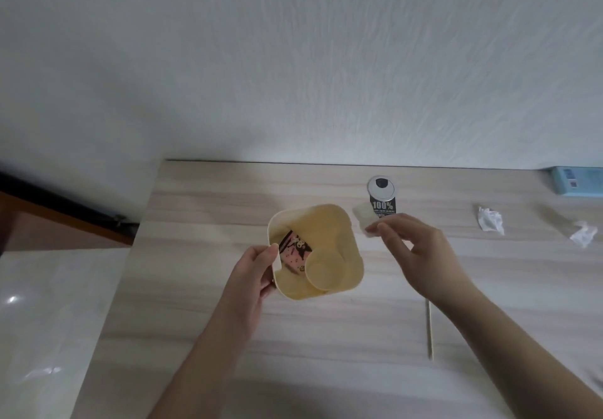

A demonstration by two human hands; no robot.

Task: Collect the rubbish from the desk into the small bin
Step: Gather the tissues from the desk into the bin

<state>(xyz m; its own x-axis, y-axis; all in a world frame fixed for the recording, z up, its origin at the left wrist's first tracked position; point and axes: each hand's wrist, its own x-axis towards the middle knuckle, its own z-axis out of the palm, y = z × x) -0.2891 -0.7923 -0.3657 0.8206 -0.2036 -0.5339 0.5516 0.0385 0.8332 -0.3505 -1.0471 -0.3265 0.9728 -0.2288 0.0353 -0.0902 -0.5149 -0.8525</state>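
Observation:
A small pale-yellow bin (339, 223) stands tilted on the wooden desk (202, 210). My left hand (251, 275) grips its left rim. Inside lie a pink and black wrapper (295, 250) and a round yellow disc (324, 272). Just right of the bin's rim, my right hand (421, 255) pinches a small white scrap (363, 216) between thumb and fingers. A black label reading 100% (382, 207) lies right behind that scrap. Two crumpled white papers (489, 219) (584, 236) lie farther right. A thin wooden stick (430, 327) lies near my right forearm.
A round silver cable grommet (381, 184) sits at the desk's back edge by the white wall. A light-blue box (577, 182) rests at the far right back. The desk's left edge drops to a pale tiled floor (49, 304).

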